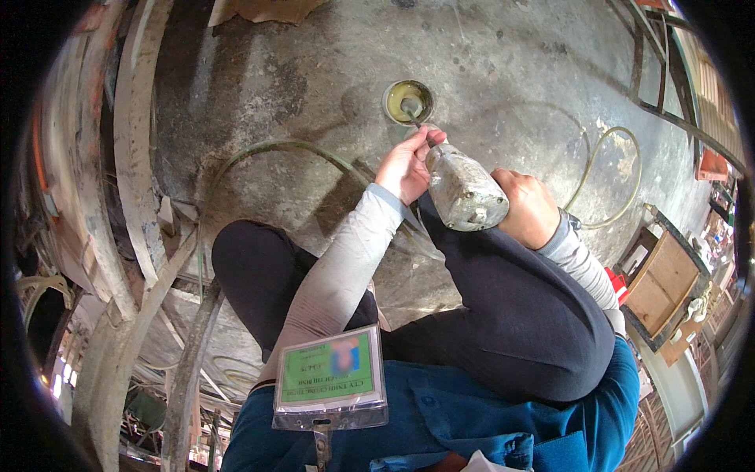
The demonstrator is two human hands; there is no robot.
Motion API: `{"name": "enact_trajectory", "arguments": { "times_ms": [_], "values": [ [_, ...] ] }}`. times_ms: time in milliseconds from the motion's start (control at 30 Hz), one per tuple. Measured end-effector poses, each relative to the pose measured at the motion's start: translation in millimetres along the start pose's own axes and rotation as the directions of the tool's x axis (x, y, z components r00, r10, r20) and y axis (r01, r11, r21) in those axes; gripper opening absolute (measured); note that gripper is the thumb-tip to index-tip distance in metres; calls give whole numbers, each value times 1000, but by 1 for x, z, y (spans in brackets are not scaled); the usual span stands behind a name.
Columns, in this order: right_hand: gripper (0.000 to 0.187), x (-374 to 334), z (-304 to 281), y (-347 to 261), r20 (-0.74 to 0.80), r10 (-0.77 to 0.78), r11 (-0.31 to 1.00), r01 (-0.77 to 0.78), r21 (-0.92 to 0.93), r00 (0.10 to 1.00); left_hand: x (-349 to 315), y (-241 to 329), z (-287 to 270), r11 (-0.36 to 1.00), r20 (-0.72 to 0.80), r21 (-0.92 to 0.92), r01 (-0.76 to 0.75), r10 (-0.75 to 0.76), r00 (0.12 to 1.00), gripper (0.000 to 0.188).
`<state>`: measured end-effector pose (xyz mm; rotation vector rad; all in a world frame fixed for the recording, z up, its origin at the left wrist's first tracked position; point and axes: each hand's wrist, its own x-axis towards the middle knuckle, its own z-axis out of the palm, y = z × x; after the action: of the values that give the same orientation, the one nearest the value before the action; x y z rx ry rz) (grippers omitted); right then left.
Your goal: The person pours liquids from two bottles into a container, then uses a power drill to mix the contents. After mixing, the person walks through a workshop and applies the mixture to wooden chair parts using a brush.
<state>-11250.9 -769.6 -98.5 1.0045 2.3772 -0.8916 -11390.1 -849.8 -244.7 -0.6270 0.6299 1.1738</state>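
Observation:
A scuffed grey air tool (465, 191) with a rounded, bolted end is held between my two hands over my raised knee. My left hand (406, 167) is closed around its narrow front, near the thin rod (417, 119). My right hand (531, 206) is wrapped around the tool's right side; its fingertips are partly hidden. The rod slants away from me into a small round can (407, 102) on the floor. Inside the can is yellowish liquid, and a rounded greyish head (410, 105) at the rod's tip sits in it.
A clear hose (627, 143) loops over the concrete floor beyond my right wrist. Another hose (295, 145) curves on the left. Worn metal frames (138, 149) rise at the left. A wooden-topped box (663, 279) stands at the right. A badge (332, 377) hangs at my chest.

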Motion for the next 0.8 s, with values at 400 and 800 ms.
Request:
{"name": "enact_trajectory", "arguments": {
  "times_ms": [400,800],
  "values": [
    [23,5,-5,2,-13,20,1000,-20,-4,1000,7,3,9,999,-21,43,4,-3,1000,23],
    [22,17,-8,-9,-5,-37,997,37,-63,999,11,20,-4,998,131,-60,5,3,991,29]
  ]
}}
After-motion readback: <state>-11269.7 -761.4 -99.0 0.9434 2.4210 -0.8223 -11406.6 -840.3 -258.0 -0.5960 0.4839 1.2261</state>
